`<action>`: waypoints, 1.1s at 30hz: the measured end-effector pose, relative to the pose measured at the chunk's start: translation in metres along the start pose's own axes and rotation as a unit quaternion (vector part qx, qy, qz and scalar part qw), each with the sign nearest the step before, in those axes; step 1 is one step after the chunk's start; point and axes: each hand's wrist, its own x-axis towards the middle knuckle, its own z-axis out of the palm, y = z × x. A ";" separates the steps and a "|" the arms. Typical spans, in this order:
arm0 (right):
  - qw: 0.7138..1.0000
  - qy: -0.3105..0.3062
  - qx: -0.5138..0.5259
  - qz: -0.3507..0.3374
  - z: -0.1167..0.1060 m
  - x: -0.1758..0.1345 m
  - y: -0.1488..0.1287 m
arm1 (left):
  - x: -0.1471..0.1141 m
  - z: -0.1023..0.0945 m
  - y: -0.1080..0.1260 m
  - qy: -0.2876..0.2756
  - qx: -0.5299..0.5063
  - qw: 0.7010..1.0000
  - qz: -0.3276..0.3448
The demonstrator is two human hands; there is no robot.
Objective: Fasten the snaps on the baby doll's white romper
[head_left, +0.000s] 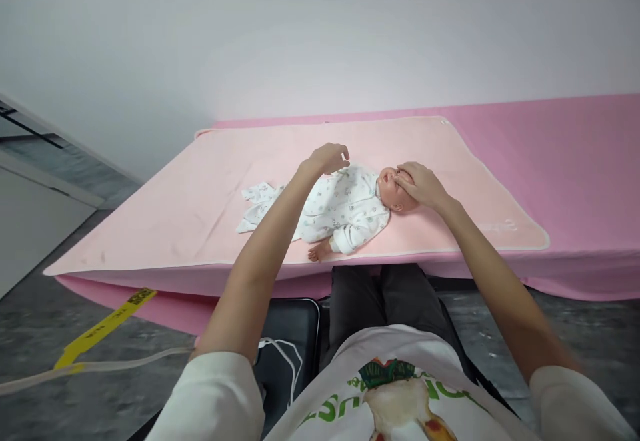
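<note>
A baby doll in a white patterned sleepsuit [336, 204] lies on its back on a pale pink mat [170, 201], its head to the right. My right hand [424, 184] rests over the top and side of the doll's head [389, 187], thumb and fingers spread across the forehead and eye area. Above the doll's far side is my left hand [327, 159], with bent fingers close to the far sleeve. Its fingertips are partly hidden, so any hold on the sleeve or arm cannot be made out. The doll's near hand [320, 249] lies palm-down by the mat's front edge.
A darker pink cloth [565, 174] covers the table beneath the mat. Behind it rises a white wall panel [320, 41]. Below the front edge are a black seat [293, 334], a white cable [285, 354] and a pale cord with a yellow tag [105, 327] at left.
</note>
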 end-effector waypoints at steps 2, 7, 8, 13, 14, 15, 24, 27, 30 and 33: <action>0.996 -0.014 0.067 0.049 0.000 0.004 0.012 | 0.022 0.016 -0.006 0.069 0.021 0.997 -0.022; 0.971 -0.014 0.222 0.089 0.010 0.014 0.030 | 0.047 0.060 -0.031 0.071 -0.019 0.996 -0.060; 0.962 -0.021 0.256 0.090 0.011 0.017 0.032 | 0.047 0.067 -0.037 0.063 -0.025 0.995 -0.067; 0.882 -0.108 0.442 0.124 0.016 0.028 0.047 | 0.040 0.086 -0.056 0.059 -0.063 0.988 -0.128; 0.864 -0.112 0.473 0.131 0.018 0.029 0.051 | 0.039 0.087 -0.058 0.058 -0.072 0.986 -0.136; 0.849 -0.111 0.498 0.137 0.022 0.029 0.054 | 0.038 0.088 -0.059 0.057 -0.081 0.985 -0.141; 0.767 0.051 0.587 0.252 0.046 0.024 0.065 | 0.042 0.093 -0.066 0.049 -0.143 0.971 -0.184; 0.779 0.106 0.584 0.204 0.041 0.024 0.068 | 0.042 0.094 -0.067 0.050 -0.155 0.968 -0.193; 0.808 0.035 0.568 0.152 0.035 0.022 0.065 | 0.041 0.094 -0.067 0.052 -0.154 0.968 -0.190; 0.832 -0.059 0.534 0.140 0.031 0.020 0.057 | 0.041 0.094 -0.066 0.056 -0.156 0.969 -0.183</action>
